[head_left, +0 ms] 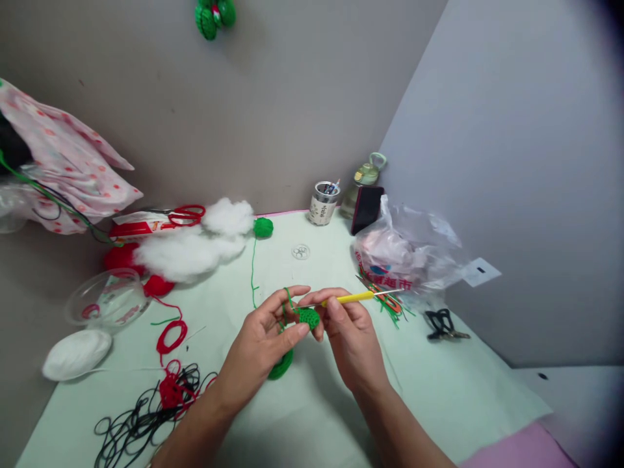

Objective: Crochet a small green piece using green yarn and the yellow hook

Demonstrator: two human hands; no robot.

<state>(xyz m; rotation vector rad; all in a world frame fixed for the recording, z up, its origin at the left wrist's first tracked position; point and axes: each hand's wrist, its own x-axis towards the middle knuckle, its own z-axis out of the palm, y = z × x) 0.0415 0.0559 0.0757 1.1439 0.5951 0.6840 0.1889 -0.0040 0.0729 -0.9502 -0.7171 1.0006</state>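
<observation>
- Pale green table cover (302, 416) fills the lower frame, set into a corner of grey walls, and from my remote seat I see craft clutter on it.
- At centre, my left hand (263, 338) pinches a small green crochet piece (308, 316), with green yarn (253, 266) looped over its forefinger and trailing up to a green yarn ball (263, 227).
- My right hand (348, 331) grips a yellow-handled crochet hook (355, 298), its tip at the piece.
- I judge the work partly done: the piece is small, a second green piece (281, 368) lies under the left hand, and plenty of yarn is left.
- White stuffing (195, 247) and red-handled scissors (188, 213) sit at upper left; tangled black and red cord (146, 409) lies at lower left.
- A clear plastic bag (407, 250) and a tin of tools (324, 203) stand right of centre.
</observation>
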